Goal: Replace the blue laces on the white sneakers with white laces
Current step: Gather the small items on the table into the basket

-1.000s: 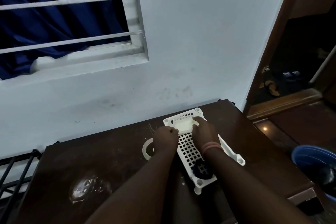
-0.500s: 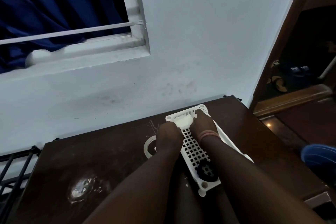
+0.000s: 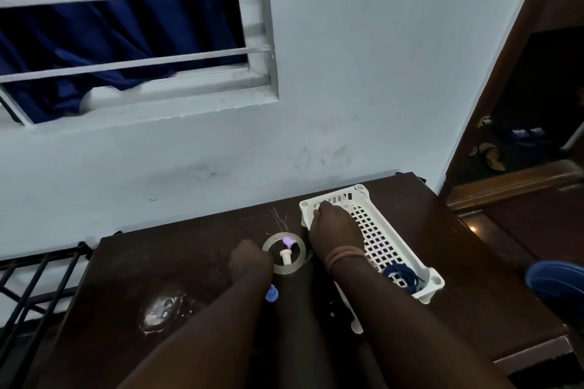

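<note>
Left hand (image 3: pixel 251 257) has pulled back out of the white perforated plastic basket (image 3: pixel 384 232) and now sits on the dark brown wooden table (image 3: pixel 189 262), just left of a translucent tape ring (image 3: pixel 284 254); half a second ago both hands were at the basket's far end on a white bundle. Left fingers look curled into a loose fist; can't tell whether they hold anything, view is from behind the knuckles.

Right hand (image 3: pixel 331 224), pink band on wrist, is alone in the basket's far-left corner, fingers bent down and bunched against the far wall. White laces presumably under those fingers, but no white bundle shows now, so can't confirm a pinch.

Dark blue bundled lace (image 3: pixel 401 278) lies at the basket's near end, behind the right wrist, toward the person, well apart from the right fingertips. Basket's long axis runs from far-left to near-right; right fingers at one end, blue lace at the other.

Key relation, as a judgement: whatever is taken from the far corner sits directly below the right fingers, so the right hand is the nearer one; left hand is outside the basket, beside it.

Inside the tape ring: small white plastic plug (image 3: pixel 286 256) and small purple cap (image 3: pixel 289 242), just right of the left knuckles. No sneakers visible.
</note>
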`<action>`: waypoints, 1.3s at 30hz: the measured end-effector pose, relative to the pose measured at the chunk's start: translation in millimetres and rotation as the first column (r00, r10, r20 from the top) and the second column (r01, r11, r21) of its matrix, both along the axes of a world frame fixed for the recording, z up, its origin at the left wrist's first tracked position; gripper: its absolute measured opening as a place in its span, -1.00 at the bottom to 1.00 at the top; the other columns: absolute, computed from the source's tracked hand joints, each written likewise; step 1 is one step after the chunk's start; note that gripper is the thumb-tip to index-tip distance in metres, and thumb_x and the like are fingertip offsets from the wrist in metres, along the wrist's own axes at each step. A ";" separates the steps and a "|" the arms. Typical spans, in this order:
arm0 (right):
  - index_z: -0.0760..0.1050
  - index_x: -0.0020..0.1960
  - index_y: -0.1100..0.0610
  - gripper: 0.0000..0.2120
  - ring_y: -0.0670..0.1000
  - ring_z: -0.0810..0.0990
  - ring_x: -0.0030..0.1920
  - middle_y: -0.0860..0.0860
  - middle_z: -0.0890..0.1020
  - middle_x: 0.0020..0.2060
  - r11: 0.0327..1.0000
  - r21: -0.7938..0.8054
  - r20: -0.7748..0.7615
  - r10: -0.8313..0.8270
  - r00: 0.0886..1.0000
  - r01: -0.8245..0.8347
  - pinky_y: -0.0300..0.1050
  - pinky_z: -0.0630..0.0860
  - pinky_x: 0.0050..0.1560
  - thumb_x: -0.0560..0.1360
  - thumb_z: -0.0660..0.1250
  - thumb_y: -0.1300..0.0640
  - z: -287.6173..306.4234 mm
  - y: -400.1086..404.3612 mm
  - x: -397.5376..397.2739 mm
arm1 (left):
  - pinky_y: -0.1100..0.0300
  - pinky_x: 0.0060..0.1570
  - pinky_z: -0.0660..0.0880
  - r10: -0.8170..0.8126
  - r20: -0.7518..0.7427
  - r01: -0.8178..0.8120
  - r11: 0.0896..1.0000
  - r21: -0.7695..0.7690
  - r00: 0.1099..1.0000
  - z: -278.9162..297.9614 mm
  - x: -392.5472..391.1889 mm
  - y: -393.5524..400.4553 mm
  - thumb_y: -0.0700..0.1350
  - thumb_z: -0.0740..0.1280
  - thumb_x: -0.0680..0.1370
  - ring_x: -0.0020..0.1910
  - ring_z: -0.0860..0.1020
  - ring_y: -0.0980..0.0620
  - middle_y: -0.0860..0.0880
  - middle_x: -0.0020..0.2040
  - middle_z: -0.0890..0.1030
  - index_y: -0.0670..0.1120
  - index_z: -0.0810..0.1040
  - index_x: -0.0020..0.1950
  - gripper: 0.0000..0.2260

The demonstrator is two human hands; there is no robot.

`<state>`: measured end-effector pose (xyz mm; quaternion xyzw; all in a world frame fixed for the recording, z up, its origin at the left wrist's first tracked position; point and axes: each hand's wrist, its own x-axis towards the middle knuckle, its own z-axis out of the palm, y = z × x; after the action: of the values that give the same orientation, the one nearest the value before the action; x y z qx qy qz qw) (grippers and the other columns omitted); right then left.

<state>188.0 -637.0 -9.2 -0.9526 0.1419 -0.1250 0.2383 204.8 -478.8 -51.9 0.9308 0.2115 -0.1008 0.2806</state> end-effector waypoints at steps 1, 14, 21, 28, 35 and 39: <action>0.49 0.08 0.15 -0.76 0.19 0.60 0.07 0.11 0.62 0.01 1.000 -0.002 -0.004 0.000 1.000 0.000 0.03 0.49 0.01 0.62 0.12 0.04 0.5 0.8 -2.2 | 0.14 -0.19 0.44 0.017 -0.007 -0.018 1.000 -0.022 1.000 1.6 -1.0 -1.3 -0.15 0.40 0.50 0.04 0.65 -0.17 -0.15 0.04 0.66 -0.17 0.61 0.01 -0.87; 0.50 0.08 0.21 -0.74 0.19 0.57 0.10 0.16 0.60 0.03 0.994 0.109 -0.004 -0.030 1.000 0.030 0.00 0.44 0.03 0.62 0.15 0.04 5.7 22.6 -22.4 | 0.18 -0.36 0.33 0.039 0.147 -0.010 0.980 -0.198 0.988 45.7 -3.7 3.4 -0.05 0.48 0.40 -0.17 0.62 -0.11 -0.10 -0.21 0.63 -0.18 0.61 -0.17 -0.79; 0.54 0.07 0.27 -0.72 0.23 0.56 0.12 0.22 0.61 0.08 0.925 0.328 -0.095 -0.168 0.981 0.191 -0.06 0.42 0.01 0.56 0.29 0.05 12.7 4.9 -20.5 | 0.14 -0.32 0.41 -0.103 0.297 0.186 0.946 -0.266 0.949 72.9 -7.7 -20.5 -0.05 0.48 0.41 -0.40 0.55 -0.02 -0.04 -0.51 0.52 -0.16 0.50 -0.43 -0.69; 0.57 0.04 0.28 -0.80 0.22 0.60 0.13 0.22 0.63 0.07 0.876 0.252 -0.237 -0.356 0.904 0.411 -0.06 0.51 0.06 0.50 0.28 0.19 4.2 -41.7 -38.0 | 0.11 -0.09 0.58 -0.238 0.244 0.291 0.934 -0.208 0.940 59.3 -20.6 -77.7 -0.12 0.38 0.40 -0.11 0.68 -0.11 -0.14 -0.19 0.71 -0.19 0.69 -0.17 -0.84; 0.53 0.05 0.23 -0.83 0.23 0.61 0.15 0.20 0.64 0.09 0.864 0.232 -0.263 -0.388 0.884 0.448 -0.05 0.53 0.04 0.47 0.31 0.24 -7.0 -66.4 -37.3 | -0.27 0.13 0.54 -0.291 0.148 0.316 0.930 -0.189 0.945 26.7 -18.7 -100.4 -0.13 0.13 0.15 -0.23 0.65 -0.10 -0.06 -0.43 0.60 -0.13 0.52 -0.43 -0.80; 0.54 0.01 0.24 -0.88 0.21 0.63 0.12 0.19 0.65 0.06 0.877 0.205 -0.272 -0.376 0.886 0.435 -0.07 0.54 0.00 0.49 0.33 0.25 -8.9 -67.7 -28.6 | -0.24 0.11 0.54 -0.289 0.151 0.313 0.933 -0.177 0.945 28.8 -16.6 -98.4 -0.13 0.13 0.15 -0.23 0.62 -0.07 -0.03 -0.39 0.61 -0.14 0.62 -0.34 -0.71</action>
<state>159.4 -704.7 -18.1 -0.8694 0.3807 -0.0448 0.3119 188.2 -577.2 -23.2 0.9239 0.0375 -0.1062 0.3657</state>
